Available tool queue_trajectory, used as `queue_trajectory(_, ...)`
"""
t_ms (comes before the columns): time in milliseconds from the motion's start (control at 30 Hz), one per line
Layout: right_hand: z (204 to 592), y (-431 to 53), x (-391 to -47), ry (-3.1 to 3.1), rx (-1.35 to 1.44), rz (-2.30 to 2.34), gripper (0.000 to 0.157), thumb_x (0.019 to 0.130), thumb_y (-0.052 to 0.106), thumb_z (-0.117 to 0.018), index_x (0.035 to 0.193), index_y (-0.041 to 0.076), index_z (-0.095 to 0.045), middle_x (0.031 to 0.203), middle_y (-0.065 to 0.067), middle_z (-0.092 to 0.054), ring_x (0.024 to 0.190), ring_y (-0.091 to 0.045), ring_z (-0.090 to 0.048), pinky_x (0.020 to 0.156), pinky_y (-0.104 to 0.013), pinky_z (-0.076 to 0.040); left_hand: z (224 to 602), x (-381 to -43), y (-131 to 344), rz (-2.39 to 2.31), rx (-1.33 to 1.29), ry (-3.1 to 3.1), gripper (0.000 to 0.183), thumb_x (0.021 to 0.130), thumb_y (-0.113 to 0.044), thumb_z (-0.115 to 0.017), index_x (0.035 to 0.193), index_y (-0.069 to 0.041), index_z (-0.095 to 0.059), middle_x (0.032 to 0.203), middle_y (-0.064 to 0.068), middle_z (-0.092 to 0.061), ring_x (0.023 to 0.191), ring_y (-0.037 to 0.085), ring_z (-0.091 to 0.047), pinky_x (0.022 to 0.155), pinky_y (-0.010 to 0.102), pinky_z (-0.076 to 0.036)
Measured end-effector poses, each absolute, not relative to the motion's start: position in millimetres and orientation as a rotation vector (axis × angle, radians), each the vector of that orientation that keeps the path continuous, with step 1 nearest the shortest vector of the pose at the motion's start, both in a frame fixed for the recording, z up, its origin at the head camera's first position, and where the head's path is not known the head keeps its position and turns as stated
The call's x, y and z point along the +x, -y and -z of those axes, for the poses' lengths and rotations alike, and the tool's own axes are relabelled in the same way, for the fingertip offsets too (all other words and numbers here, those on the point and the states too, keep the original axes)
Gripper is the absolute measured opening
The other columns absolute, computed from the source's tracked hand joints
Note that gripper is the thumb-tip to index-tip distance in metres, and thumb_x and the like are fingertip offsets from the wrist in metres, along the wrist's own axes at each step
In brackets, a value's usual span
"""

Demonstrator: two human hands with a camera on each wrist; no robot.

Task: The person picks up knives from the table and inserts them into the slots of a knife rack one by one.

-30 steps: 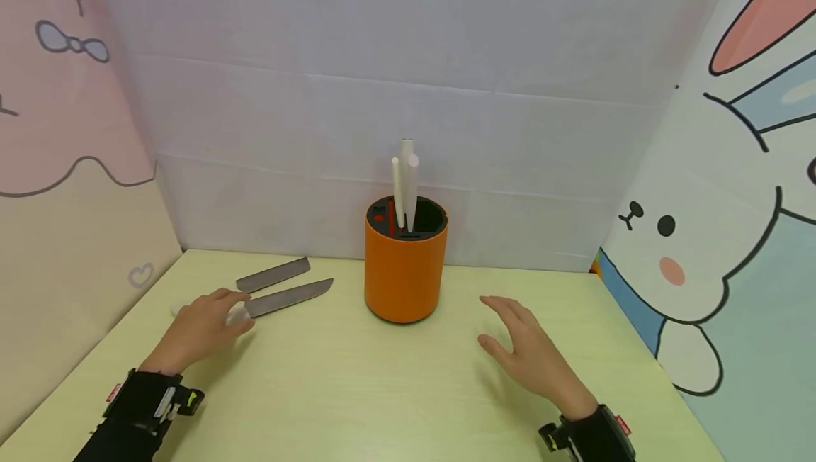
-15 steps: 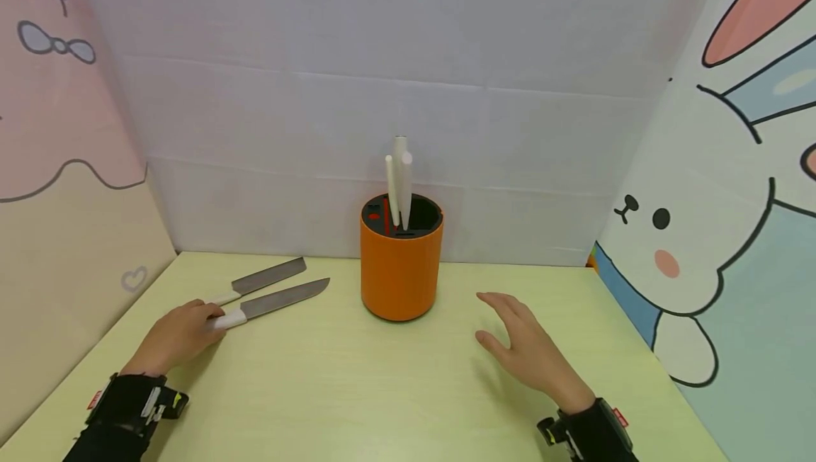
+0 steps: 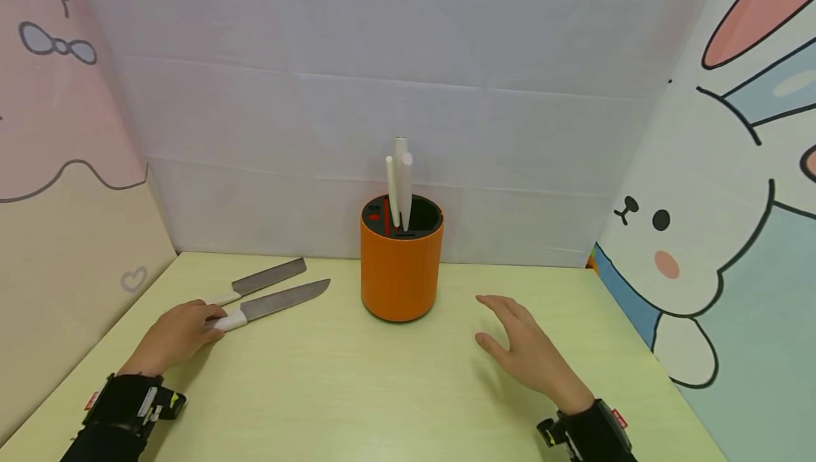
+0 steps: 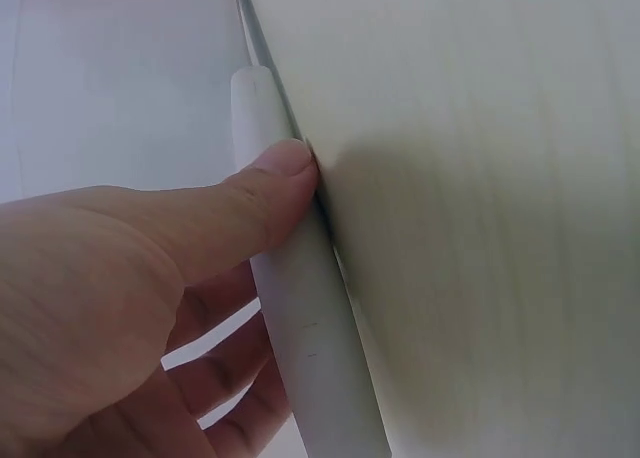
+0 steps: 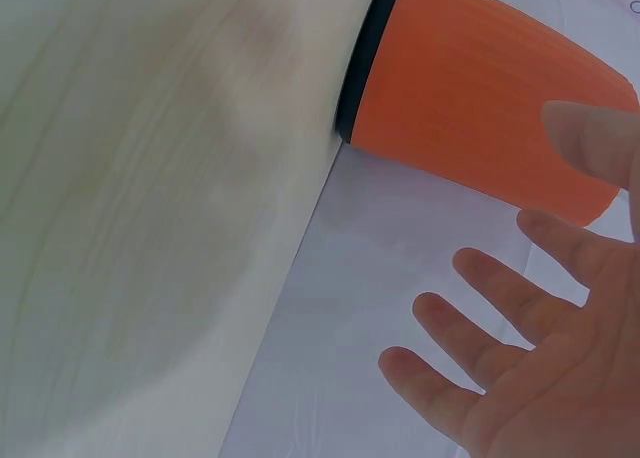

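Observation:
At the left of the table, my left hand (image 3: 175, 334) grips the white handle of a kitchen knife (image 3: 287, 300) whose pointed blade lies toward the orange holder. In the left wrist view the thumb presses one side of the white handle (image 4: 310, 318), with the fingers on its other side. Just behind lies a cleaver (image 3: 269, 276) with a squared blade, its handle partly hidden by the hand. My right hand (image 3: 525, 348) hovers over the right side, fingers spread and holding nothing. An orange knife block (image 3: 400, 274) stands upright between the hands, several white handles (image 3: 399, 186) sticking up from it.
The pale wooden table (image 3: 382, 391) meets a white cloth backdrop (image 3: 287, 129) just behind the knife block. Printed panels with cartoon figures (image 3: 714, 256) flank both sides.
My left hand has drawn back toward the left and closed on the kitchen knife's handle, uncovering more of both knives. My right hand stays about where it was.

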State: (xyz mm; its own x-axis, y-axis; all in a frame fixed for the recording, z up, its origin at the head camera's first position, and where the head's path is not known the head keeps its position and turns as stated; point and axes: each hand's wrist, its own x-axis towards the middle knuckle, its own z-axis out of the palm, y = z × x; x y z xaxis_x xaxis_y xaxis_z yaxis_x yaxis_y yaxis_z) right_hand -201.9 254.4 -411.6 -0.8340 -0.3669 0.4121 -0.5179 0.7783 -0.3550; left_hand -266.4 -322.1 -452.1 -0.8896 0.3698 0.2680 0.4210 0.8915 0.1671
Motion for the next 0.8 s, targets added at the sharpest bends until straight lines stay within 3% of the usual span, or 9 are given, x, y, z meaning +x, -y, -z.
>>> queue_trajectory(500,412.1,-252.9,-202.2,2.666,0.689,-0.697,0.056,0.094,0.034,-0.062,0.143,0.017,-0.040,0.142,-0.002,-0.040,0.128,-0.023,-0.037,0.100,-0.051,-0.039,449.3,-255.8,326.6,0.402,-0.638,2.837,0.033,0.078,-0.022,-0.078,0.108,-0.012,-0.066,0.090,-0.005,-0.061,0.074,0.009,-0.053,0.063,0.035,-0.046)
queue_trajectory(800,413.5,-252.8,-203.9,2.671,0.686,-0.692,0.056,0.094,0.034,-0.062,0.143,0.020,-0.040,0.142,-0.001,-0.040,0.128,-0.022,-0.037,0.100,-0.050,-0.038,448.3,-241.2,323.8,0.348,-0.769,2.703,0.034,0.072,-0.016,-0.082,0.102,-0.018,-0.067,0.102,-0.004,-0.063,0.087,0.016,-0.060,0.070,0.041,-0.051)
